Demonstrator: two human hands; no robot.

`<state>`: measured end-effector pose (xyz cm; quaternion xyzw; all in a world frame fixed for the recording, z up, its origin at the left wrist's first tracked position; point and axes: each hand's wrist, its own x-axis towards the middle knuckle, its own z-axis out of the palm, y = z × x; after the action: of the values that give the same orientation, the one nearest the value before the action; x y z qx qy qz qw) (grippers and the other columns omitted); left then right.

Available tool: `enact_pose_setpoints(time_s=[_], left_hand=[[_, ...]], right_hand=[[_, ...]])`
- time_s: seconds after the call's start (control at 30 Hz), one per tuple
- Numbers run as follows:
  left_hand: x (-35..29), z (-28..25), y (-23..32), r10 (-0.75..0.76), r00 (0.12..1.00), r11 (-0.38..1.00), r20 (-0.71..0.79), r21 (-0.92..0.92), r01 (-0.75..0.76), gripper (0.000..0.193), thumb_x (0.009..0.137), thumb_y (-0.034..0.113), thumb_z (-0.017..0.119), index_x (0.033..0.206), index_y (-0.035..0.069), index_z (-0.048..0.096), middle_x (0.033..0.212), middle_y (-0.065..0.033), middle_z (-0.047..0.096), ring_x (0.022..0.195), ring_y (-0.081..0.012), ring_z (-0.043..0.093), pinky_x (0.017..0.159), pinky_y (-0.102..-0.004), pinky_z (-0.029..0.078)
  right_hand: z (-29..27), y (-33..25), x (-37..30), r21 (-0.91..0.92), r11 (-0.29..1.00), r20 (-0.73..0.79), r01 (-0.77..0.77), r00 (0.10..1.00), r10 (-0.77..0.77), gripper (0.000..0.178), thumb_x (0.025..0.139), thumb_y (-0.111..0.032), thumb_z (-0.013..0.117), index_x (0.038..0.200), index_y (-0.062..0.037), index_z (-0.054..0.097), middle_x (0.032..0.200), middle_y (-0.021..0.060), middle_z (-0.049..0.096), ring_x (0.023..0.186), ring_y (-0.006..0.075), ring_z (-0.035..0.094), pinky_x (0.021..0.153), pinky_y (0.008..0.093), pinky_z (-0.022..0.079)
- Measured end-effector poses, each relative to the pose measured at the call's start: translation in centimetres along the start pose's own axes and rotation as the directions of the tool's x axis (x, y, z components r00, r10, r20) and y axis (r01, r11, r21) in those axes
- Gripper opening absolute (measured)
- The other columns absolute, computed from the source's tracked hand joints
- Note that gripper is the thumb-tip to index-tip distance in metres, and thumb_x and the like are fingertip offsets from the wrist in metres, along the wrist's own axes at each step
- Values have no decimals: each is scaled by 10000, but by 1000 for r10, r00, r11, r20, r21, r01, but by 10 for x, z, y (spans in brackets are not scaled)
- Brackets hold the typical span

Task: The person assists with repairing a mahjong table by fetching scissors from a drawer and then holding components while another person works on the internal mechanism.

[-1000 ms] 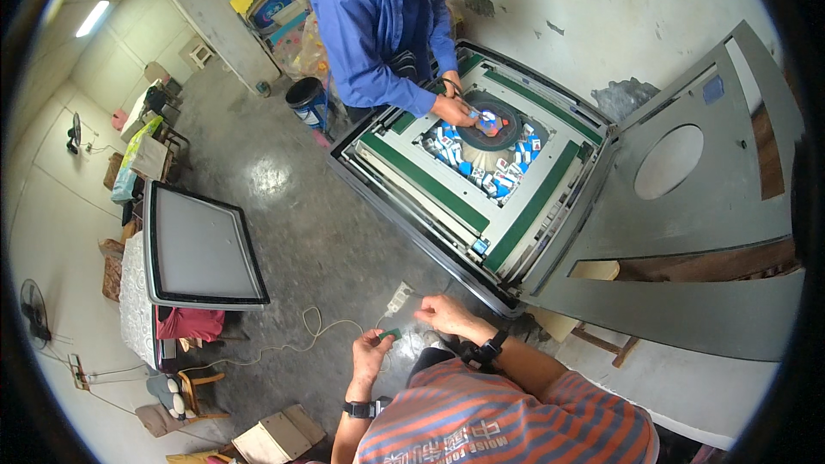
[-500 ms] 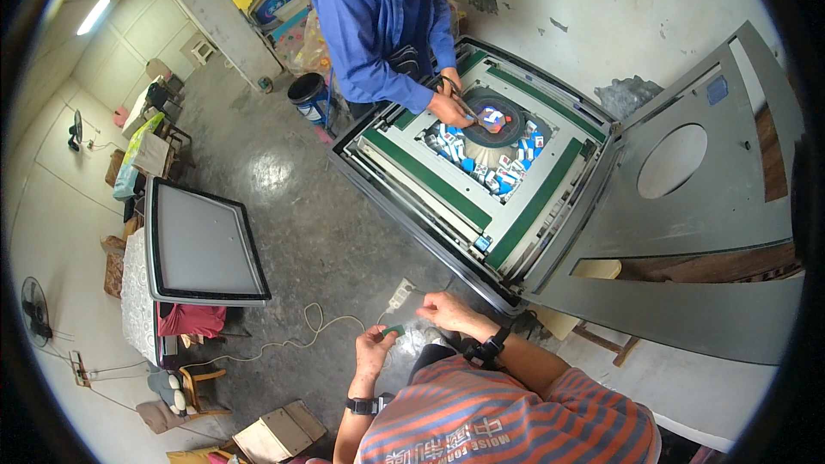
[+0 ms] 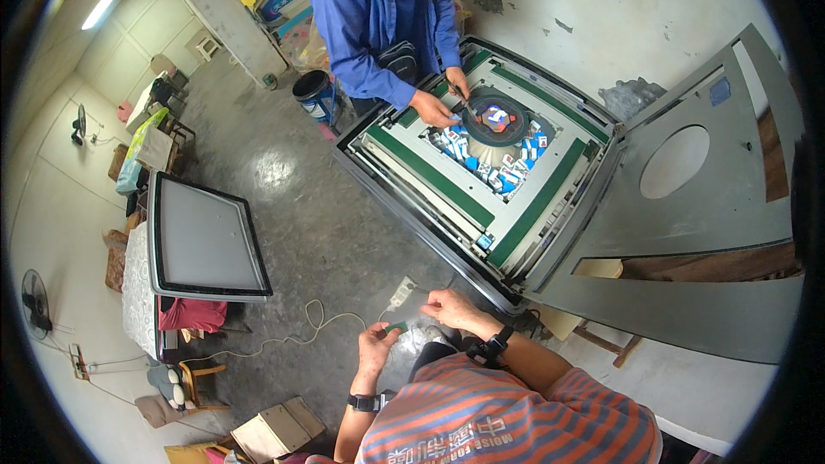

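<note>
My left hand [image 3: 374, 348] pinches a small flat green piece [image 3: 396, 327], perhaps a circuit board; its exact kind is too small to tell. Close by on the right, my right hand [image 3: 454, 308] has its fingers pressed together, with a thin dark thing [image 3: 421, 291] showing at the tips. Both hands are in front of my body, short of the near corner of an opened automatic mahjong table [image 3: 455, 193]. Blue-and-white mahjong tiles [image 3: 503, 174] lie in its central well, around a dark round centre unit [image 3: 513, 128].
A co-worker in a blue shirt [image 3: 361, 43] bends over the table's far side, hands at the centre unit. The grey table panel [image 3: 601, 232] leans up at right. On the floor lies a white power strip [image 3: 401, 294] with its cord. A framed tabletop [image 3: 210, 241] stands at left.
The co-worker's hands have moved apart at the centre unit, one shifting left toward the tiles. My own hands have hardly moved.
</note>
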<state>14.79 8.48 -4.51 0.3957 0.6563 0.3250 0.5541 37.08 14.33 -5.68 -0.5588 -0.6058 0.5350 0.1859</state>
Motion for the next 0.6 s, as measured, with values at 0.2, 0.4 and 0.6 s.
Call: enact_pose_setpoints(time_s=[0.2,0.4,0.6], left_hand=[[-1,-1,-6,9,1000,1000,-6,-8,-9,103,801,49,687,868,-4,630,780,-21,655,699,-79,589,652,-219,464],[-3,-2,-5,5,1000,999,-18,44,-4,101,802,49,686,868,-3,629,780,-23,657,701,-80,594,648,-219,467],[-5,0,-6,11,1000,1000,-9,3,-11,97,800,44,685,864,-3,629,767,-19,655,693,-78,593,640,-218,467]], right_hand=[[5,6,0,-47,995,-42,92,995,-94,253,856,-292,656,812,-45,621,618,58,629,533,146,613,527,300,477],[1,-1,-2,-22,1000,20,-5,1000,5,285,836,-334,645,827,-50,639,777,131,661,731,293,638,652,390,485],[6,8,-2,-52,995,-45,89,995,-92,248,859,-291,649,816,-49,621,610,52,624,525,143,609,525,298,479]])
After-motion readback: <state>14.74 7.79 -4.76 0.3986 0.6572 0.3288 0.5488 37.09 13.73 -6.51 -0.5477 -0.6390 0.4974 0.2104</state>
